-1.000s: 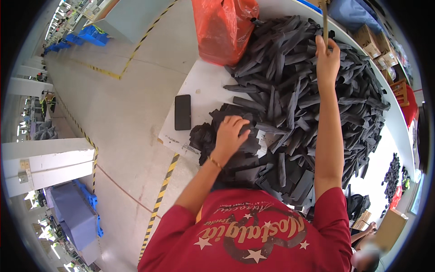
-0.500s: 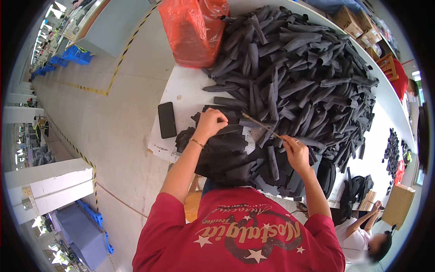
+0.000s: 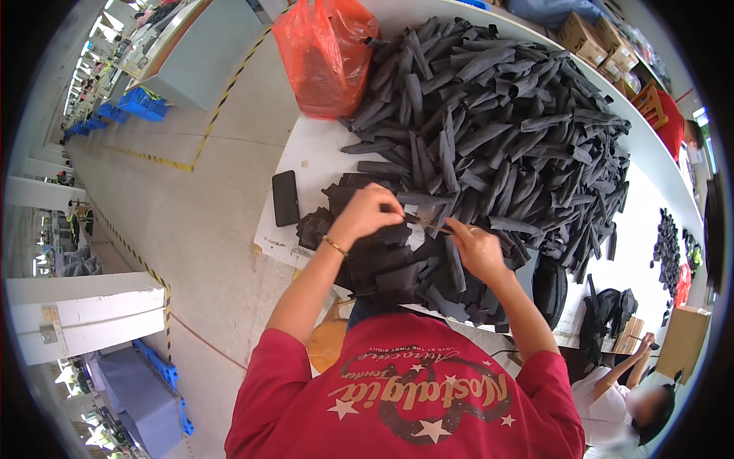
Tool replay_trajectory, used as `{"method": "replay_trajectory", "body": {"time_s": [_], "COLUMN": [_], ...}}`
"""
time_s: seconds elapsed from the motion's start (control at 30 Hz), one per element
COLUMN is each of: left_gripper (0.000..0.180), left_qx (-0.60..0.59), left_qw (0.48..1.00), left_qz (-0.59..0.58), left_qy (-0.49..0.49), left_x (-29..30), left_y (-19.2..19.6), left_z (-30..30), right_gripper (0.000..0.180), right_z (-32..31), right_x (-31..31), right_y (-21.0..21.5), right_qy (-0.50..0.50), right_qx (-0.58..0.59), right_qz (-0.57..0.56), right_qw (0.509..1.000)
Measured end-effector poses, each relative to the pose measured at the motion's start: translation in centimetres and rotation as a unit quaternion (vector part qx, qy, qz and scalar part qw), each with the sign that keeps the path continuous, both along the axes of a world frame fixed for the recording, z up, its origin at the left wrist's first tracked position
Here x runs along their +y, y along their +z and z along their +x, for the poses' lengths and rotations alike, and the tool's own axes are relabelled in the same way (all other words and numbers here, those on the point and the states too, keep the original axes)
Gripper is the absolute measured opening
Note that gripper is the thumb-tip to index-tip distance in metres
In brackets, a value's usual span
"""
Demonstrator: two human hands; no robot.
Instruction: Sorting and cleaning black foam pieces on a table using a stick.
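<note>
My left hand (image 3: 371, 211), with a bracelet at the wrist, is closed in a pinch above flat dark fabric pieces (image 3: 382, 264). What lies between its fingertips is too small to make out. My right hand (image 3: 479, 251) grips a thin brownish stick (image 3: 433, 226), slightly blurred, whose far end reaches close to the left fingertips. A large heap of dark grey rolled fabric pieces (image 3: 505, 130) covers the table just beyond both hands. One rolled piece (image 3: 454, 264) lies just left of my right hand, over the flat pieces.
A black phone (image 3: 285, 199) lies on the white table (image 3: 306, 153) at the left. Behind it stands a red plastic bag (image 3: 325, 65). Black bags (image 3: 608, 317) are at the right, where another person (image 3: 619, 402) sits. A stool (image 3: 327, 346) is below the near edge.
My right hand has moved left with the stick, bringing it toward my left hand. The left hand has shifted slightly right, narrowing the gap. The whole view has also shifted a little.
</note>
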State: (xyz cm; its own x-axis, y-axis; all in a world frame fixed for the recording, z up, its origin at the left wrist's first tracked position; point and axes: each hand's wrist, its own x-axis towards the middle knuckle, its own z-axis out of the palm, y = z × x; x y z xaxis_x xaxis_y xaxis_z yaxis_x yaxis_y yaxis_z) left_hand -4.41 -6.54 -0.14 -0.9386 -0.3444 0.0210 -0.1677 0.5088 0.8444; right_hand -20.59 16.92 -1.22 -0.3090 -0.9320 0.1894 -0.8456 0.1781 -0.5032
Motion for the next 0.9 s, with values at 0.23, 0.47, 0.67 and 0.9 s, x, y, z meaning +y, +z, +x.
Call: {"method": "replay_trajectory", "body": {"time_s": [0.23,0.47,0.67,0.9], "left_gripper": [0.079,0.031,0.029,0.036], "left_qx": [0.294,0.316,0.254,0.299], "left_qw": [0.877,0.589,0.603,0.6], "left_qz": [0.186,0.648,0.569,0.54], "left_qy": [0.33,0.365,0.499,0.509], "left_x": [5.7,11.1,8.2,6.0], "left_y": [1.3,-4.0,-1.7,-2.3], "left_z": [1.9,0.5,0.8,1.1], "right_gripper": [0.015,0.016,0.011,0.01], "right_z": [5.1,10.6,12.9,11.1], "right_x": [-0.8,-2.2,3.0,13.8], "right_y": [-2.2,-2.7,-3.3,-1.6], "right_qy": [-0.026,-0.102,-0.094,-0.047], "right_qx": [-0.425,-0.359,-0.29,-0.263], "right_qz": [-0.026,-0.065,-0.045,0.033], "right_qw": [0.905,0.925,0.951,0.963]}}
